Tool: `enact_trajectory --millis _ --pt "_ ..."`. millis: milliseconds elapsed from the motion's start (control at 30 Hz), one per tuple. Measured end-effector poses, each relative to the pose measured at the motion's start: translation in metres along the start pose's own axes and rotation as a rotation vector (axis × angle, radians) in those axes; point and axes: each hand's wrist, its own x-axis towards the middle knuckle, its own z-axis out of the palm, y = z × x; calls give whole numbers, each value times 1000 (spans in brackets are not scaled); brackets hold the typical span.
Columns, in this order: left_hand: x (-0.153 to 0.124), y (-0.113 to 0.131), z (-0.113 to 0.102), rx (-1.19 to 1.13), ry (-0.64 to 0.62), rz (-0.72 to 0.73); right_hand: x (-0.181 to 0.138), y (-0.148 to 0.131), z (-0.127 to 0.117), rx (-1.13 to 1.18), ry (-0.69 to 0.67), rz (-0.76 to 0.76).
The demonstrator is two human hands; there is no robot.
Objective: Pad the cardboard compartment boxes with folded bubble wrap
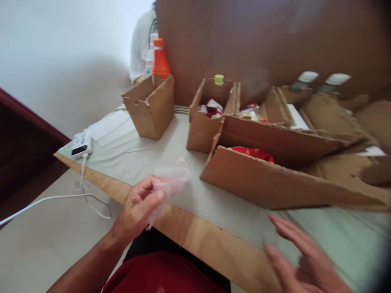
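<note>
Between the thumb and fingers of my left hand (141, 207) is a thin, see-through plastic bag (174, 181), blurred by motion. It hangs over the table's front edge, left of the long cardboard box. My right hand (305, 260) is at the lower right, its thumb and fingers apart with nothing between them. It is in front of the long open cardboard box (262, 185), not touching it. A red packet (253, 153) shows inside that box.
Smaller cardboard boxes (201, 132) with packets stand behind. Another cardboard box (163, 112) is at the back left, by an orange bottle (160, 61). White-capped bottles (305, 79) stand at the back right. A white power bank (82, 144) with a cable lies on the table's left corner.
</note>
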Motion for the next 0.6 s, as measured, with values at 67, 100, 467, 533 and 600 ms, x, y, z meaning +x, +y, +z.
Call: enact_trajectory --millis 67,100,467,533,600 --pt "-11 3 21 56 -283 -85 11 -23 6 50 -181 -140" --pt "-16 5 31 66 -419 -123 20 -31 10 79 -258 -198" --pt "6 14 2 159 -244 -176 22 15 -2 435 -682 495" --pt "22 0 -3 284 -190 -158 23 20 -11 404 -564 657" --pt "39 -19 -3 433 -141 -124 26 25 -13 366 -483 729"
